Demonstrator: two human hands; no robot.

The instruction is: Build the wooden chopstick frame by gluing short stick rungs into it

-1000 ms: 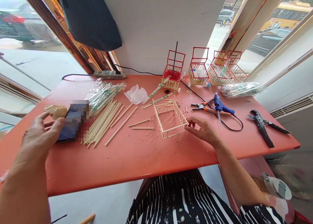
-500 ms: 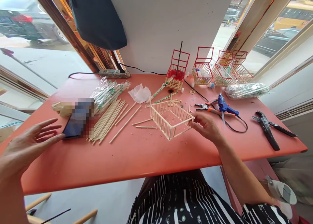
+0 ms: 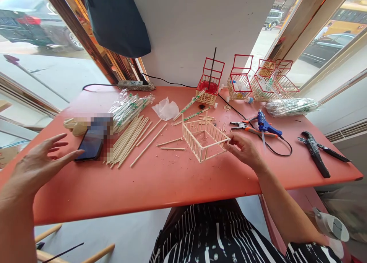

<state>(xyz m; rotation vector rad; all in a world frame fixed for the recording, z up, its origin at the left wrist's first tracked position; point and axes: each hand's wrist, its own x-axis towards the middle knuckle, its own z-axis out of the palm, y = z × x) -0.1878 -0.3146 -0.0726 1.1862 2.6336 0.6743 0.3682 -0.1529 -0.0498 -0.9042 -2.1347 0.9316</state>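
My right hand (image 3: 243,150) pinches one corner of a small basket frame (image 3: 204,138) built from pale wooden sticks, with barred sides. It is held over the red table (image 3: 169,190), and whether it touches the top I cannot tell. At the left, my left hand (image 3: 43,159) has its fingers apart and holds nothing; its thumb tip is at the edge of a dark phone (image 3: 91,144). A row of loose wooden sticks (image 3: 132,142) lies between the phone and the basket frame, with two short sticks (image 3: 172,148) nearer the frame.
Wrapped chopsticks (image 3: 132,106) and white tissue (image 3: 165,109) lie behind the sticks. Finished red-and-wood little carts (image 3: 210,87) stand at the back. On the right are pliers (image 3: 241,125), a blue glue gun (image 3: 265,125) with its cord, and black-handled cutters (image 3: 315,154). A power strip (image 3: 136,85) is by the wall.
The basket frame has shifted slightly right and tilted a little in my right hand. My left hand's thumb has moved right, across the phone's near edge. The whole view has turned slightly.
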